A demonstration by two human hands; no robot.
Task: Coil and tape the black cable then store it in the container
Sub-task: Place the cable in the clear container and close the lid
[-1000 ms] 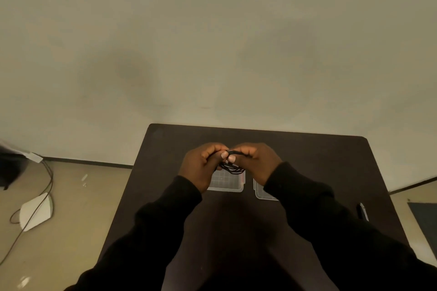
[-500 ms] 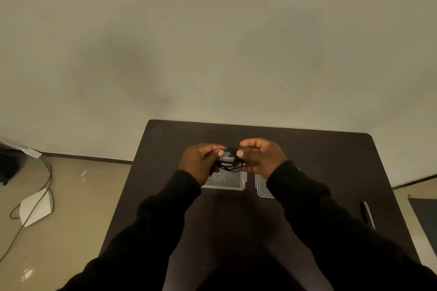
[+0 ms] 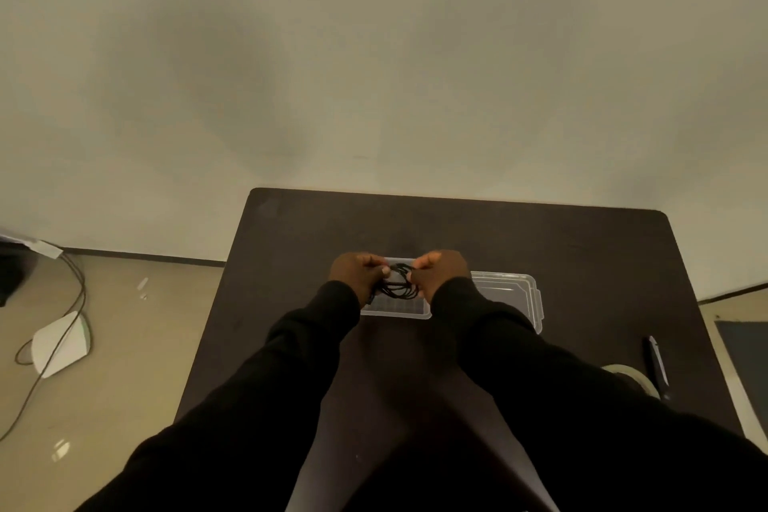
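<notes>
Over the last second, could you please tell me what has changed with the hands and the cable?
Both hands, left hand and right hand, kept hold of the black cable and drew slightly apart, so more of the coil shows between them. They stay above the clear container; its lid and the pen lie as before.

Two arms in black sleeves reach forward, converging — the left hand and right hand meet close together, knuckles up, fingers curled closed, each pinching one side of a coiled black cable held between them.
</notes>
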